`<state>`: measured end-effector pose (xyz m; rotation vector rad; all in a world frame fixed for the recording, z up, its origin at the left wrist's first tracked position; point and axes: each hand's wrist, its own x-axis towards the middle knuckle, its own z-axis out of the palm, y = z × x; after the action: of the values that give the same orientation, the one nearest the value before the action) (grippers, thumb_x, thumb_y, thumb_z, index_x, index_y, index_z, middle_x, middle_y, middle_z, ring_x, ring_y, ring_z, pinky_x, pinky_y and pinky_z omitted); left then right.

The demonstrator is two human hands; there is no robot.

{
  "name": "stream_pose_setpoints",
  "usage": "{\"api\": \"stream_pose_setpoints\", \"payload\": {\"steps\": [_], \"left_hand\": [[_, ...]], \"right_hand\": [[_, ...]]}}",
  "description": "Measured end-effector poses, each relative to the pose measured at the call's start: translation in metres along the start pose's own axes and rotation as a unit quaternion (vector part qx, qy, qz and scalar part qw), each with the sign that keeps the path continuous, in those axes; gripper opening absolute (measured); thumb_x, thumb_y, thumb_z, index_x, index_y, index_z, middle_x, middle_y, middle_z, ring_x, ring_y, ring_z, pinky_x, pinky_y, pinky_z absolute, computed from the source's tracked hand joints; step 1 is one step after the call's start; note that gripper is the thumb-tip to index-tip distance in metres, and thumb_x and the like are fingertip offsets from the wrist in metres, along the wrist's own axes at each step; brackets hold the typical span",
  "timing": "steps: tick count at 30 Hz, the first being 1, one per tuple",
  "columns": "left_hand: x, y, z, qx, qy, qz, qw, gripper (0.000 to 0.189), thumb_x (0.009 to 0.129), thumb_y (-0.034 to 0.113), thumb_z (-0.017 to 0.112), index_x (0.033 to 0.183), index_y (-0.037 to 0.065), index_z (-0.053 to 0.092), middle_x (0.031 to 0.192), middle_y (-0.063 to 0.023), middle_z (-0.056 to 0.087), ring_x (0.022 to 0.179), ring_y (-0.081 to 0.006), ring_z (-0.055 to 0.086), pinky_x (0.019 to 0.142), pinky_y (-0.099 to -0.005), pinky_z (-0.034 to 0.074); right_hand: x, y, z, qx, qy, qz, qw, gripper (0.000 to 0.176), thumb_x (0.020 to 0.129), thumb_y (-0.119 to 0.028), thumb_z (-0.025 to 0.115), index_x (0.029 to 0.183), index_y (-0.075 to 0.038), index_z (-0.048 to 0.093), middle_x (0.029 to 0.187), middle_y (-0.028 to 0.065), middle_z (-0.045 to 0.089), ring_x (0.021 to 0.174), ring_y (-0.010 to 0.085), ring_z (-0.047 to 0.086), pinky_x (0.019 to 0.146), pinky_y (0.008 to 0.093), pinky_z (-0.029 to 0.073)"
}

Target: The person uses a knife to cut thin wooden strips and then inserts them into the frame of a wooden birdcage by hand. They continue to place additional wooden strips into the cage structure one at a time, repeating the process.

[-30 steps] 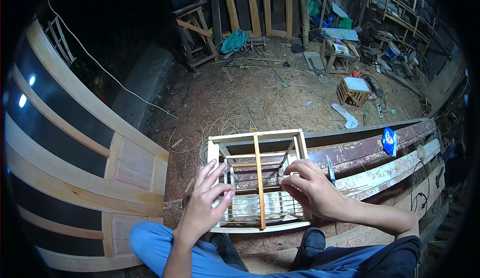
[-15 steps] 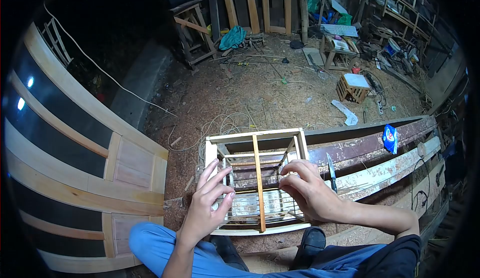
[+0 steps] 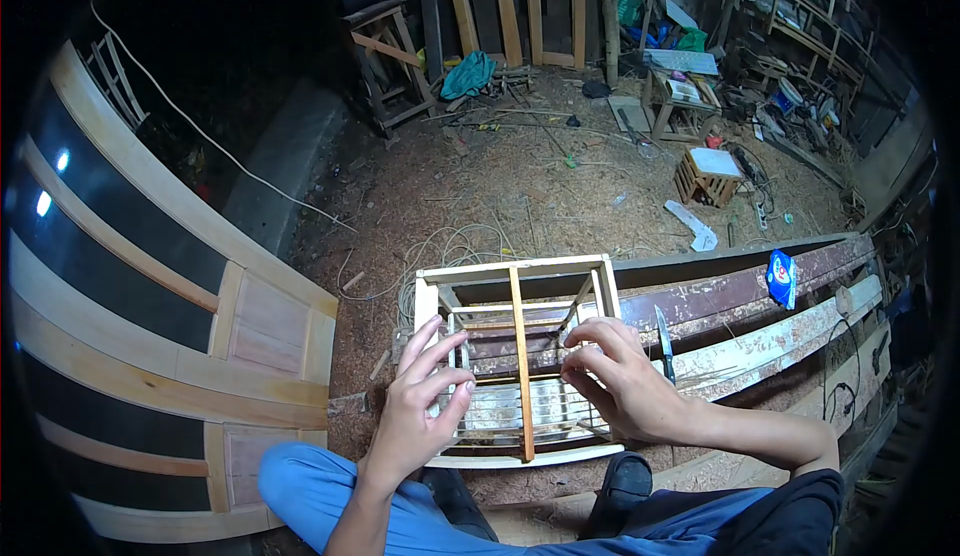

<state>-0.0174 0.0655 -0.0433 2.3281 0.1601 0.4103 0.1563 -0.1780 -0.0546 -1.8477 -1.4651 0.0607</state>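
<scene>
A small wooden frame (image 3: 512, 270), built of pale slats, stands upright in front of me on the boards. A darker orange-brown slat (image 3: 521, 356) runs across the middle of its top from the far rail to the near rail. Over the frame's left side is my left hand (image 3: 420, 401), fingers spread and thumb apart, holding nothing that I can see. My right hand (image 3: 635, 386) hovers at the right side with its fingers curved and apart, also with nothing visible in it. Whether any fingertip touches the frame is hard to tell.
A knife (image 3: 664, 341) lies right of the frame on the planks (image 3: 740, 361), and a blue packet (image 3: 781, 279) sits farther right. Wooden door panels (image 3: 170, 376) lean at left. Beyond are a loose cable (image 3: 450, 246), a slatted crate (image 3: 708, 174) and a low table (image 3: 683, 91).
The view has shifted very slightly, with the frame a little to the right in it. Both hands keep nearly the same pose.
</scene>
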Motion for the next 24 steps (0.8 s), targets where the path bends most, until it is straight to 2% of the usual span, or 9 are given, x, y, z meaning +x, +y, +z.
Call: {"api": "stream_pose_setpoints", "payload": {"steps": [5,8,16,20,24], "left_hand": [[0.0011,0.0025,0.0028,0.019,0.012,0.001,1.000,0.011,0.094,0.009,0.075,0.100,-0.001,0.077,0.146,-0.0210,0.067,0.154,-0.0447,0.044,0.124,-0.0548,0.038],[0.0009,0.0029,0.0037,0.024,0.015,-0.005,1.000,0.010,0.094,0.009,0.074,0.099,0.001,0.077,0.148,-0.0193,0.066,0.157,-0.0417,0.041,0.125,-0.0528,0.038],[0.0016,0.0009,0.0031,0.032,0.009,0.012,0.999,0.008,0.094,0.007,0.073,0.097,0.000,0.076,0.148,-0.0212,0.064,0.157,-0.0411,0.042,0.120,-0.0497,0.049],[0.0015,-0.0008,0.0024,0.034,0.001,0.017,0.999,0.008,0.094,0.007,0.073,0.097,0.000,0.076,0.148,-0.0209,0.064,0.157,-0.0418,0.041,0.120,-0.0503,0.047],[0.0013,-0.0001,0.0011,0.024,0.008,0.000,1.000,0.009,0.094,0.008,0.074,0.099,0.001,0.076,0.154,-0.0219,0.060,0.159,-0.0430,0.039,0.125,-0.0524,0.040]], "right_hand": [[0.0015,-0.0006,-0.0008,0.004,-0.001,0.004,1.000,0.017,0.098,-0.007,0.075,0.110,-0.003,0.064,0.121,0.0153,0.060,0.119,0.0361,0.060,0.101,0.0500,0.048],[0.0011,-0.0002,0.0000,0.008,-0.002,0.008,1.000,0.017,0.098,-0.007,0.075,0.110,-0.003,0.065,0.122,0.0152,0.061,0.120,0.0360,0.060,0.101,0.0498,0.048],[0.0007,-0.0005,-0.0004,-0.007,-0.006,0.008,1.000,0.019,0.097,-0.008,0.076,0.113,-0.003,0.066,0.124,0.0150,0.061,0.122,0.0364,0.060,0.102,0.0504,0.048],[-0.0001,-0.0001,0.0005,-0.005,-0.003,0.005,1.000,0.019,0.097,-0.008,0.076,0.113,-0.004,0.067,0.125,0.0158,0.062,0.125,0.0366,0.060,0.105,0.0498,0.047],[-0.0015,0.0059,0.0029,0.001,0.009,-0.008,1.000,0.024,0.096,-0.009,0.078,0.116,-0.005,0.067,0.129,0.0170,0.060,0.129,0.0380,0.058,0.106,0.0500,0.047]]}}
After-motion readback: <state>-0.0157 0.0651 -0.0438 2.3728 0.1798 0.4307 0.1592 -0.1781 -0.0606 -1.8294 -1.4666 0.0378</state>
